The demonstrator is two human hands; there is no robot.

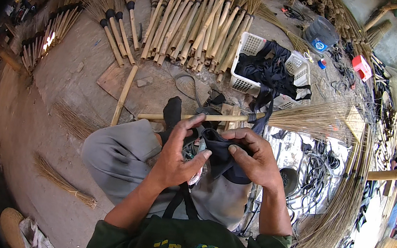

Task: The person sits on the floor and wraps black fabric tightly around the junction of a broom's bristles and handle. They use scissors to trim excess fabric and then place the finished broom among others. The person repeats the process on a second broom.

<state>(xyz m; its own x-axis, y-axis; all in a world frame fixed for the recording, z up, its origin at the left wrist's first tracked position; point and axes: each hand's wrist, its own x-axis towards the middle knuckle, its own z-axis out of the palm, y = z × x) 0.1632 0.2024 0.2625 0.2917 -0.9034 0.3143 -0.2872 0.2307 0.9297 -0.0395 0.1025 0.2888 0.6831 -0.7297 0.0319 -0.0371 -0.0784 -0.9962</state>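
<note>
- A piece of black cloth point(220, 152) is gripped between both hands, just above the lap.
- The right hand point(254, 157) is closed on the cloth, its thumb pressed onto the fabric and its fingers curled over the top edge.
- The left hand point(178, 155) is closed on the cloth's left side, fingers bent around it, the thumb pointing up.
- A black strap point(179, 201) hangs down from under the hands across the grey trousers point(121, 156).
- A broom point(279, 118) with a bamboo handle lies across the floor just beyond the hands, its bristle head fanned out to the right; a dark band is wrapped where handle meets bristles.
- A foot in a black sock point(172, 111) rests against that handle.
- A white plastic basket point(246, 62) holding dark fabric is set further out, beyond the broom.
- A row of finished brooms point(197, 21) is laid side by side at the far edge of the concrete floor point(63, 81).
- Loose bristle bundles point(63, 181) lie on the floor to the left.
</note>
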